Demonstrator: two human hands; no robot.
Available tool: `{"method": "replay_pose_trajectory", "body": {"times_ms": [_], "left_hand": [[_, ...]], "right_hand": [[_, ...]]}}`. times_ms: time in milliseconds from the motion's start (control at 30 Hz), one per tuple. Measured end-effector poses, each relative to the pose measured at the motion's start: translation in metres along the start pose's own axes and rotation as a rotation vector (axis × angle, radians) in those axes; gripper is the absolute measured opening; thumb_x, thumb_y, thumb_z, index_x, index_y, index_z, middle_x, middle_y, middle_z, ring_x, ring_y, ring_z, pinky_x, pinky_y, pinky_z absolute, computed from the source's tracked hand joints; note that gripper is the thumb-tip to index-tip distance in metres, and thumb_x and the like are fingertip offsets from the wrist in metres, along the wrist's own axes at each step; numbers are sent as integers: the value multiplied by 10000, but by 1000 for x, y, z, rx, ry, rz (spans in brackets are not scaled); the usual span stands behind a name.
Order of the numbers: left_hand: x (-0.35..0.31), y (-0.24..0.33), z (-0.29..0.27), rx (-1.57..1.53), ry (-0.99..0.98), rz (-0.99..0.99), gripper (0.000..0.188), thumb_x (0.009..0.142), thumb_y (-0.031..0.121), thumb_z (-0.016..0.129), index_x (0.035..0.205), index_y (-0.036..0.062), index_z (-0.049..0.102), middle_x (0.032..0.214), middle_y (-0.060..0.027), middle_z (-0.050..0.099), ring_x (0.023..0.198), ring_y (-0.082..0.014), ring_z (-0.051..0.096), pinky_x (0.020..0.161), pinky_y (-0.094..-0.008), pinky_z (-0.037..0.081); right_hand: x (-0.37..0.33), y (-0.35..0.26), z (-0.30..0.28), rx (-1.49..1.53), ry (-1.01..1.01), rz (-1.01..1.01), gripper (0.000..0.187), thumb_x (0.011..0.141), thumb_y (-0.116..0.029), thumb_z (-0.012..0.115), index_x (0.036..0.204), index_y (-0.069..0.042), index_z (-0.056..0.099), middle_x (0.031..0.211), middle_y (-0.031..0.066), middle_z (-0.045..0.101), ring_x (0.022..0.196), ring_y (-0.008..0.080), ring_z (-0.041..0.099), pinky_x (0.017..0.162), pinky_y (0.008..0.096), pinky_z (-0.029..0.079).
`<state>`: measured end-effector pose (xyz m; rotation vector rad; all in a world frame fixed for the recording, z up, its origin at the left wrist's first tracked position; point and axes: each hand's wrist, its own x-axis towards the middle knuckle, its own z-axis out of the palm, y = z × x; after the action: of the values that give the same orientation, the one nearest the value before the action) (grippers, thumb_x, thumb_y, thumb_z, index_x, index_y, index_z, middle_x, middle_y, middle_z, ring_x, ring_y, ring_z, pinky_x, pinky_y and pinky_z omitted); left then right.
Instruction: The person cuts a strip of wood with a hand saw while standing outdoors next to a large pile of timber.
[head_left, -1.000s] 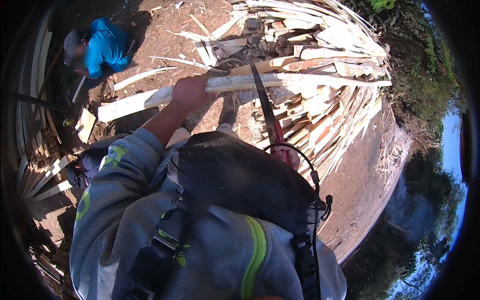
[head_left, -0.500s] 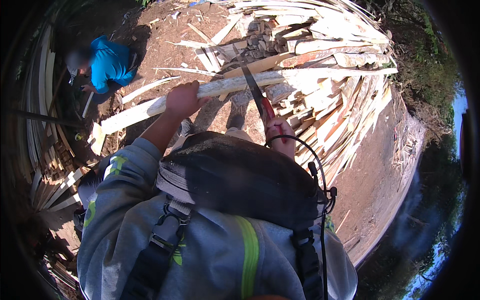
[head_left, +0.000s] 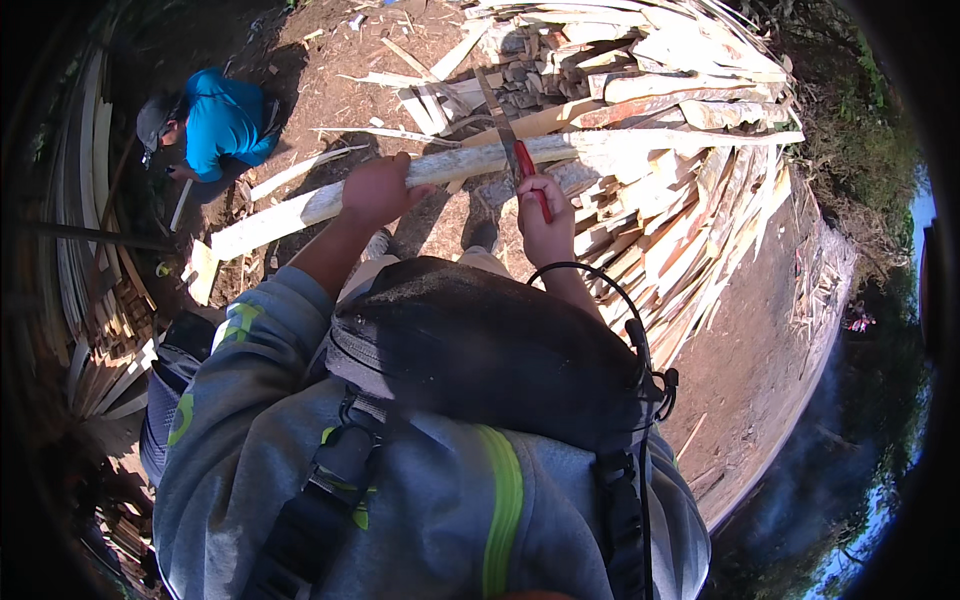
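Note:
My left hand [head_left: 375, 190] grips a long pale wooden plank [head_left: 640, 142] held level in front of me. That plank reaches from the lower left across to the pile on the right. My right hand [head_left: 545, 222] is closed on the red handle of a long dark blade [head_left: 497, 115]. The blade points up and away, crossing over the plank just right of my left hand. A dark bag [head_left: 480, 345] on my chest hides my lower arms and my legs, apart from two shoes near the plank.
A big heap of split pale boards [head_left: 690, 190] lies ahead and to the right. Another person in a blue shirt [head_left: 220, 120] crouches at the upper left. Stacked slats [head_left: 90, 280] line the left side. Bare dirt ground [head_left: 770, 330] slopes away on the right.
The plank has tilted and shifted right, my left hand sliding along with it. My right hand has raised the blade from beside my chest up across the plank.

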<state>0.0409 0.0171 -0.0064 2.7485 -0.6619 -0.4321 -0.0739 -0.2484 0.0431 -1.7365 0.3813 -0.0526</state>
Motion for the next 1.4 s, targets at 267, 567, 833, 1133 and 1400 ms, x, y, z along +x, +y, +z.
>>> {"method": "replay_pose_trajectory", "body": {"times_ms": [267,567,833,1133,1400], "left_hand": [[4,-16,7,-10,13,13,648,927,684,732,1129,74,656,954,-150,755,886,-364,769,802,-508,604],[1,-7,-18,-5,-58,-44,675,925,704,724,1164,77,653,1015,-155,765,961,-359,775,846,-520,597],[-3,4,-18,17,-72,-104,635,950,682,709,1166,88,654,1012,-132,772,976,-328,782,848,-515,610],[-4,-11,-9,34,6,-69,645,952,699,696,1176,95,659,876,-103,781,814,-312,788,706,-483,623],[-7,-10,-5,55,65,-3,663,939,719,695,1126,83,674,828,-107,753,800,-331,769,728,-471,617]], "right_hand": [[-101,28,-69,89,-47,-141,83,1104,-111,593,1094,-52,651,833,-23,613,639,16,480,593,189,355],[5,-5,5,118,-32,23,100,1088,-56,535,1123,-60,628,759,-39,527,589,37,430,530,225,335],[-63,-33,-31,75,-3,39,78,1073,-82,563,1088,-59,636,700,-38,529,564,22,438,520,216,314],[-86,-5,-47,12,9,-53,107,1062,-106,573,1089,-89,675,809,-35,585,691,46,515,638,252,428],[3,-8,10,282,10,47,99,1088,-52,527,1107,-51,624,669,-46,494,535,43,395,493,242,297]]}}
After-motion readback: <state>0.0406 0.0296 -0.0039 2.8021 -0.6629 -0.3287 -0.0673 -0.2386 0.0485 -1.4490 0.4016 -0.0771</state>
